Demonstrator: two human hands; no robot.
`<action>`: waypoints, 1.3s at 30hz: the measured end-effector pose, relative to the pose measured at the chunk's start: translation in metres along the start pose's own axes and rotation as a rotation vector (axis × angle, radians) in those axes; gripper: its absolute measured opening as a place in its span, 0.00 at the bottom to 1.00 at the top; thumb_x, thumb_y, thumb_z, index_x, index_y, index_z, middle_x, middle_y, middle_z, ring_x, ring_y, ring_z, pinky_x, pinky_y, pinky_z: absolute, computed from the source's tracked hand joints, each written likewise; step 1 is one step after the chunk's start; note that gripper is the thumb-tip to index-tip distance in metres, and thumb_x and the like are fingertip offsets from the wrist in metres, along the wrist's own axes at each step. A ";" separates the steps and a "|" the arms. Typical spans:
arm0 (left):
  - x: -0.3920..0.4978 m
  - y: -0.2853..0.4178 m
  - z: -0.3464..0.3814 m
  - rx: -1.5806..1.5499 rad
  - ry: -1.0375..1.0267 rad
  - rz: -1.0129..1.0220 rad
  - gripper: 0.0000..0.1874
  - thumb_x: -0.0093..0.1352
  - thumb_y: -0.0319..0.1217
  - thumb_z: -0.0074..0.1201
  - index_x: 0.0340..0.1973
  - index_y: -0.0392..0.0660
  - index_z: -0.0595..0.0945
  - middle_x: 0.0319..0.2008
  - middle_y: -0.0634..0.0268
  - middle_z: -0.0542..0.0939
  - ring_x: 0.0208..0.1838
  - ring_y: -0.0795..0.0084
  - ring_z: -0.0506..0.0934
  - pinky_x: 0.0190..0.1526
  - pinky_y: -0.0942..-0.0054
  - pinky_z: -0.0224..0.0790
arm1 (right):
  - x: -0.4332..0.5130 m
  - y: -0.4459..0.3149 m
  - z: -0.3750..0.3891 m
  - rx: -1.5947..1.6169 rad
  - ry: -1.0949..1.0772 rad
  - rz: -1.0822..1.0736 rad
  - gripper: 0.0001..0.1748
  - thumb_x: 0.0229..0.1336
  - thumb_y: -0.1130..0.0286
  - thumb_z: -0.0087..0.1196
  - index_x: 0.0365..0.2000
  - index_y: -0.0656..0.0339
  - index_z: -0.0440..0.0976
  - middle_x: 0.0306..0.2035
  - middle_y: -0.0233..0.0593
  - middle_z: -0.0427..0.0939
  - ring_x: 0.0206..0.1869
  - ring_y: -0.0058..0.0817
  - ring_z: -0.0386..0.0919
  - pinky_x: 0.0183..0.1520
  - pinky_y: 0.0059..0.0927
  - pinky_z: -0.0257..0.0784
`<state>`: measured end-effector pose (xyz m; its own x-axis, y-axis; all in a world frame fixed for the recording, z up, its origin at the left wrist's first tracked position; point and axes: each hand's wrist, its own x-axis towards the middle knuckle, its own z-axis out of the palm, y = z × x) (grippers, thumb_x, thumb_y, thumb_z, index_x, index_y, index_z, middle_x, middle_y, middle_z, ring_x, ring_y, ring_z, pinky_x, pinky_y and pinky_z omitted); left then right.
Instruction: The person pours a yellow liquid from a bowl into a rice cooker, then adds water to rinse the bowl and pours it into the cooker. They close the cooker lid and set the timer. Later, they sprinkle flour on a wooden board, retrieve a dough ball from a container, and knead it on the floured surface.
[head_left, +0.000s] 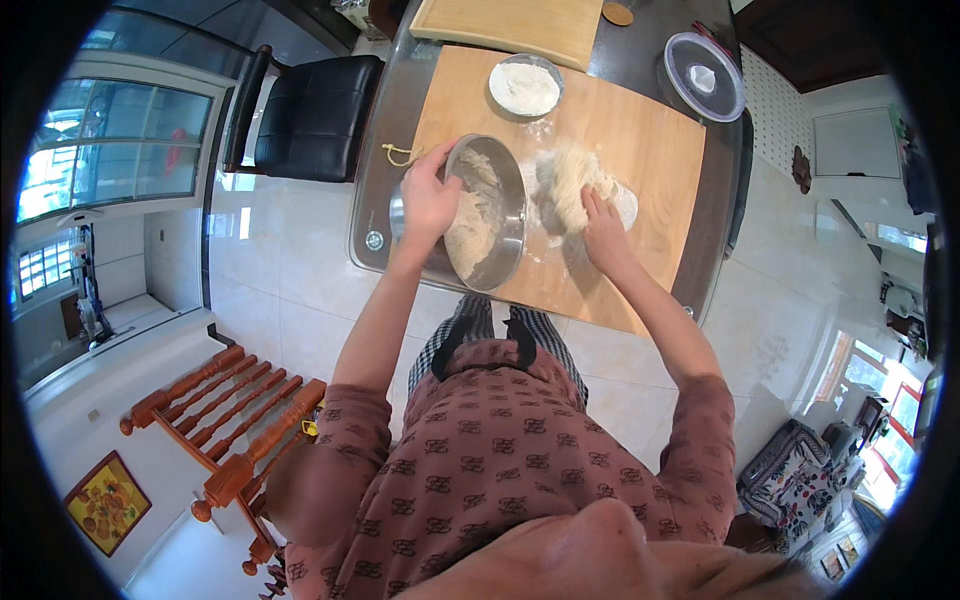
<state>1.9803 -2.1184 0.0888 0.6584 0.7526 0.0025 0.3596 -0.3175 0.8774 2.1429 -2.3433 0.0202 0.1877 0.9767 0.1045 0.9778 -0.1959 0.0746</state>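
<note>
My left hand (431, 191) grips the rim of a metal bowl (511, 217), which is tilted on its side at the near left of a wooden board (630, 120). Dough residue coats the bowl's inner wall. To the right, my right hand (602, 232) touches a pale, rough mass of dough (570, 184); its fingertips lie against the dough's right side. Loose flour is scattered on the board around it, with a whitish patch of dough or flour beyond my fingers. A glass bowl of white flour (527, 88) stands towards the board's far edge.
A wooden tray or second board (510, 26) lies at the table's far side. A round container with a clear lid (703, 79) stands at the far right, and a small round brown mat (617, 13) lies beyond the board. A black chair (319, 118) stands left of the table (686, 262).
</note>
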 end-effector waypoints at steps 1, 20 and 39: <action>0.004 -0.001 -0.004 -0.075 0.016 0.008 0.25 0.54 0.18 0.48 0.50 0.38 0.78 0.43 0.50 0.81 0.46 0.58 0.80 0.49 0.69 0.71 | 0.000 -0.001 0.010 0.081 0.065 0.059 0.09 0.45 0.77 0.50 0.29 0.68 0.78 0.38 0.51 0.75 0.47 0.42 0.71 0.49 0.42 0.64; -0.021 -0.025 -0.037 -0.283 0.108 -0.069 0.27 0.55 0.13 0.44 0.52 0.38 0.77 0.47 0.54 0.81 0.50 0.68 0.79 0.49 0.74 0.69 | 0.023 0.018 -0.008 0.502 0.191 0.382 0.10 0.47 0.81 0.54 0.34 0.66 0.76 0.35 0.47 0.77 0.41 0.44 0.75 0.46 0.38 0.71; -0.044 0.004 -0.024 0.083 -0.047 0.261 0.30 0.53 0.18 0.44 0.53 0.43 0.77 0.53 0.57 0.78 0.60 0.57 0.72 0.67 0.54 0.50 | 0.117 -0.153 0.045 1.367 -0.151 0.484 0.23 0.48 0.64 0.57 0.44 0.65 0.72 0.41 0.57 0.77 0.46 0.54 0.75 0.49 0.43 0.71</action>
<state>1.9369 -2.1395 0.1038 0.7650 0.6123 0.1997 0.2253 -0.5450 0.8076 2.0193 -2.1948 -0.0239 0.4412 0.8575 -0.2646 0.1254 -0.3509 -0.9280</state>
